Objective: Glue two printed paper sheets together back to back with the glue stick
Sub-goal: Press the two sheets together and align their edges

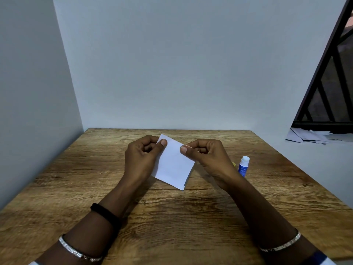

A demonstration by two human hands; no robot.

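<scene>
- Pinching the upper left corner of the small white rectangular paper, the left hand has its thumb on top and its curled fingers behind, so that edge is steadied above the brown wood-grain table rather than lying flat on it.
- Between the hands, the paper hangs tilted over the table's middle, towards the far edge, blank side to the camera; a second edge peeks out at its lower right corner, so I judge two sheets are being lined up or pressed together, though any print is hidden.
- Closed the same way, the right hand nips the paper's right edge, thumb on top, seemingly squaring that side.
- Just right of that wrist, the blue-and-white glue stick stands upright and uncapped near the table's right edge, probably kept within reach.
</scene>
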